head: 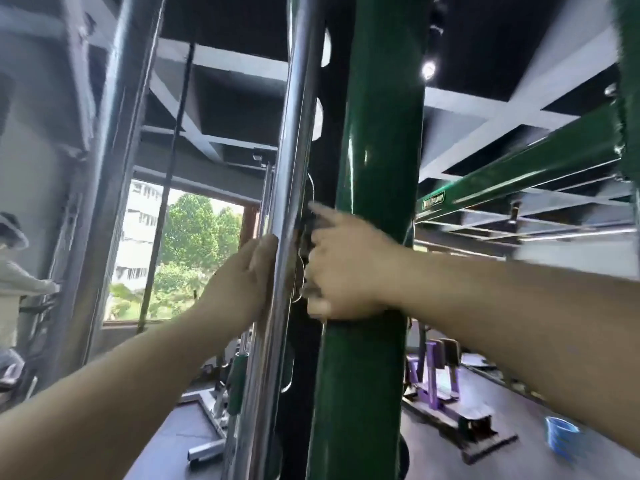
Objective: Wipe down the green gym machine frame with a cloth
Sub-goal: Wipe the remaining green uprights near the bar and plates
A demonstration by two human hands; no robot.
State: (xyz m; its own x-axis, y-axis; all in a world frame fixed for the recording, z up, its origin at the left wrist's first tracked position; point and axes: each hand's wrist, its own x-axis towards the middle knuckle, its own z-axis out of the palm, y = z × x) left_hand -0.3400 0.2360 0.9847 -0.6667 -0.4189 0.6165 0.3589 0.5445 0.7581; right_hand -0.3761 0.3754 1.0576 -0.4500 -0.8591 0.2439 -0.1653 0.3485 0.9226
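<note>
The green post (377,168) and chrome rail (294,140) are leaving only a narrow gap, which both hands are crowding; open room is lying right of the post.

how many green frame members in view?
3. A thick upright post at centre, a crossbeam running right from it, and a second upright cut off at the right edge. More may lie out of frame.
</note>
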